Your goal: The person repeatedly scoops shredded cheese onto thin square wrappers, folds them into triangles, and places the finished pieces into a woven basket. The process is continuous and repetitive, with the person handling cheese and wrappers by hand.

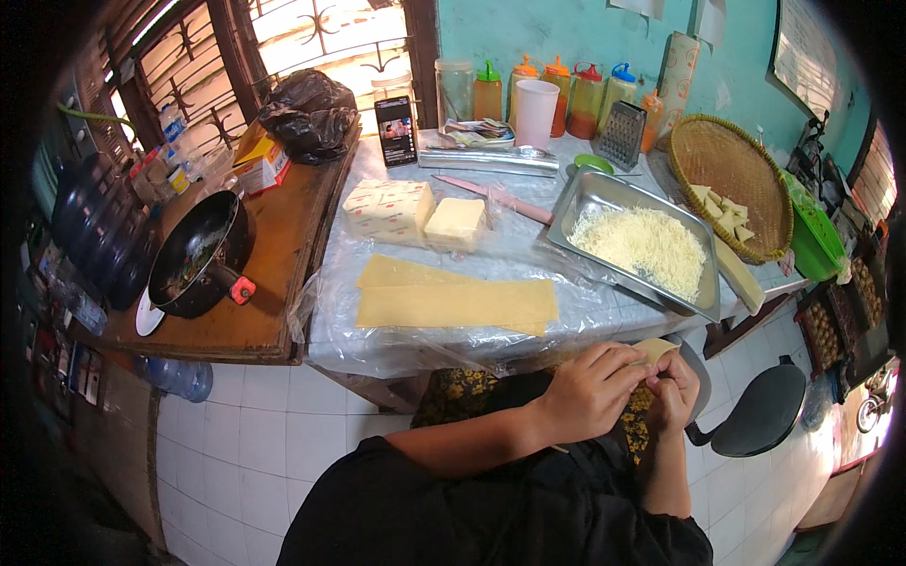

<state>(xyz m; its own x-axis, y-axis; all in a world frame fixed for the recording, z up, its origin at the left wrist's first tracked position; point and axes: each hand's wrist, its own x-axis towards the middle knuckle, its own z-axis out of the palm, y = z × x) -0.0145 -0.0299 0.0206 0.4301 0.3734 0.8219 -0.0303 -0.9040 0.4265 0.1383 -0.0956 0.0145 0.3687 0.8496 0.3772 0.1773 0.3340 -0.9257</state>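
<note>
My left hand and my right hand meet over my lap at the table's front edge. Both are closed, fingertips pinching a small folded piece of pale yellow dough sheet; its lower part is hidden by my fingers. On the plastic-covered table, long flat dough sheets lie overlapped to the left of my hands. Behind them sit a wrapped block of cheese and a smaller cut block. A metal tray of grated cheese stands beyond my hands, with a pink-handled knife near its left edge.
A woven basket holds folded dough pieces at the right. Along the back stand sauce bottles, a box grater, a pink cup and a propped phone. A black pan rests on the wooden table at left.
</note>
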